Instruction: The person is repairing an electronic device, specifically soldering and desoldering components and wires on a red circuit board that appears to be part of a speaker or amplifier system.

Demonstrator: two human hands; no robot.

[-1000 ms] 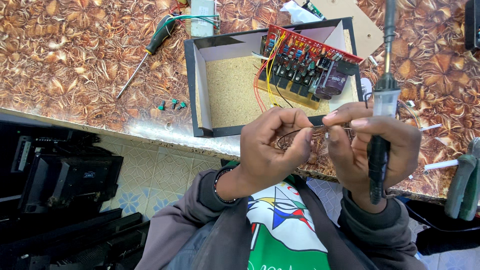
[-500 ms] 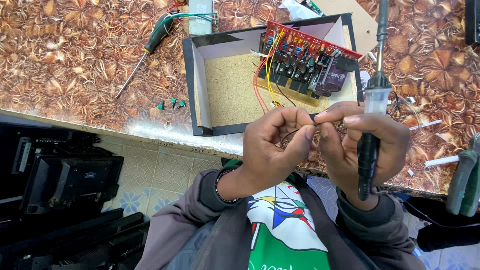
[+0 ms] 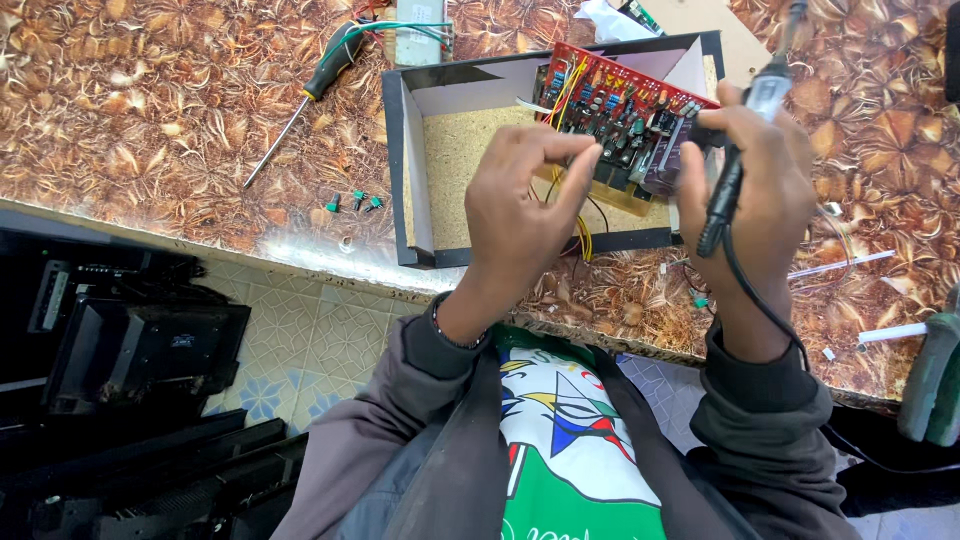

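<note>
Two hands hover over a red circuit board: left hand pinches its fingertips just beside it; right hand grips a soldering iron.

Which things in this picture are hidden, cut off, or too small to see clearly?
- Left hand: its fingertips hide whatever they pinch.
- Soldering iron tip: cut off by the top edge.
- Circuit board: both hands cover its near side.
- Green parts: too small to identify.
- Right hand: its palm side faces away.
</note>
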